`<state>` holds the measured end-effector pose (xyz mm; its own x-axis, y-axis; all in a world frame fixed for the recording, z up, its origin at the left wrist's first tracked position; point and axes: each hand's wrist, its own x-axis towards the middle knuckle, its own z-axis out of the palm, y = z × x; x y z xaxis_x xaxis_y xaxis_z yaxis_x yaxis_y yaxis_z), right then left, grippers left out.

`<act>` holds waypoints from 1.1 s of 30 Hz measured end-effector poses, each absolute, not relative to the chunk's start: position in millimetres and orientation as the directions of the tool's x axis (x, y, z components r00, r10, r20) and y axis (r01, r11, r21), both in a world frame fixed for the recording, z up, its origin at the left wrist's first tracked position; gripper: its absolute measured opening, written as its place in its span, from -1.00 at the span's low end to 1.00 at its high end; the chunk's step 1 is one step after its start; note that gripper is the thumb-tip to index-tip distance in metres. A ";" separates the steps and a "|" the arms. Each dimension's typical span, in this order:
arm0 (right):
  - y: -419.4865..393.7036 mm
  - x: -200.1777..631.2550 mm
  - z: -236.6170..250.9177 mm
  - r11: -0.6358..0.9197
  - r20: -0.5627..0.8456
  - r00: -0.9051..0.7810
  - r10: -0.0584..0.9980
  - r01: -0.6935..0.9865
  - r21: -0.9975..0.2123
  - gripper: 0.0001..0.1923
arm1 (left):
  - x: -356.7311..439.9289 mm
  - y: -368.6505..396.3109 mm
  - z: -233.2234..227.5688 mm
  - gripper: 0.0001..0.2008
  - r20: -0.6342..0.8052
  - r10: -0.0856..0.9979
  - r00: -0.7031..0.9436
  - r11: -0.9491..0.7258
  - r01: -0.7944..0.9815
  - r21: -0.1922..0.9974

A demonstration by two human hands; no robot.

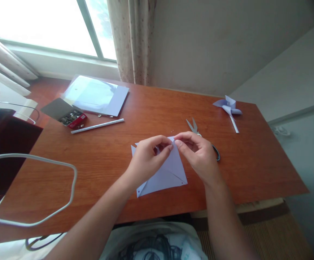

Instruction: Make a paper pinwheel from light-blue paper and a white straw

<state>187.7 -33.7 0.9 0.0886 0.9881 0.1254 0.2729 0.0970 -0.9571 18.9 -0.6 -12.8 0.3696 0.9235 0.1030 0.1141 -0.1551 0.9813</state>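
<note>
A pale lilac square of paper (166, 177) lies on the wooden table in front of me. Slits run in from its corners, and small dark holes show near the two front corners. My left hand (151, 155) covers the left part of the sheet, its thumb and fingers pinched at the far corner. At that same corner, the thumb and forefinger of my right hand (199, 155) close on the paper's edge. Anything small between the fingertips is hidden. Partly behind my right hand, scissors (193, 126) lie with blades apart and a black handle showing.
A finished paper pinwheel (229, 106) on a stick lies far right. At the back left are a plastic sleeve of paper sheets (97, 94), an open red box of metal pins (74, 117) and a rolled paper stick (97, 126). A white cable (74, 177) loops over the left side.
</note>
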 end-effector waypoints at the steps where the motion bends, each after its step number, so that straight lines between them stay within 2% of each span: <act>1: -31.7 188.0 2.3 0.112 0.139 0.071 0.988 0.300 -0.947 -0.96 | 19.0 -0.9 -12.5 -0.91 0.107 0.919 0.381 -0.167 0.129 0.978; 5: -27.1 188.5 5.8 0.187 0.202 -0.005 0.979 0.402 -0.897 -0.96 | 18.1 -0.8 -12.7 -0.87 0.099 0.910 0.402 -0.177 0.160 0.971; 12: -29.9 185.9 -0.2 0.267 0.307 0.044 0.951 0.385 -0.883 -0.92 | 18.1 0.9 -18.5 -0.82 0.028 0.896 0.443 -0.073 0.085 0.994; 21: -42.7 183.4 -6.1 0.384 0.506 0.050 0.861 0.588 -0.712 -0.87 | 17.6 0.7 -16.6 -0.77 -0.015 0.890 0.455 -0.001 0.034 0.999; 25: -46.6 182.2 -10.0 0.389 0.524 0.059 0.850 0.600 -0.699 -0.85 | 18.3 1.6 -14.5 -0.77 -0.037 0.888 0.459 0.031 0.021 0.999; 33: -50.3 180.2 -8.5 0.345 0.457 0.108 0.883 0.510 -0.788 -0.76 | 17.2 0.7 -9.6 -0.73 -0.073 0.881 0.468 0.089 -0.011 0.996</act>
